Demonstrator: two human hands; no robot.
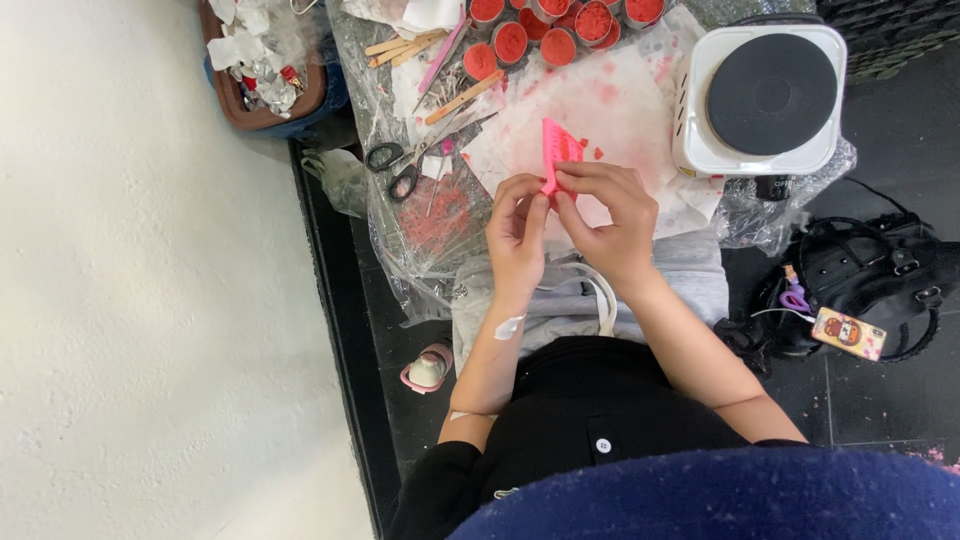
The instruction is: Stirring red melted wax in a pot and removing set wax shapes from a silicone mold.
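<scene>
Pink comb-like piece [560,150], pinched between left hand [517,232] and right hand [608,215], looked liable to snap if bent.

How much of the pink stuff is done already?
Done, it seems: several small cups at the top already hold red filling. In hand: both the left hand and right hand pinch a pink mould over the stained paper. Left: the mould isn't put down yet; scissors lie unused nearby.

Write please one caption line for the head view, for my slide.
Both hands, left hand and right hand, pinch a pink comb-like piece beside a white hotplate and scissors.
</scene>
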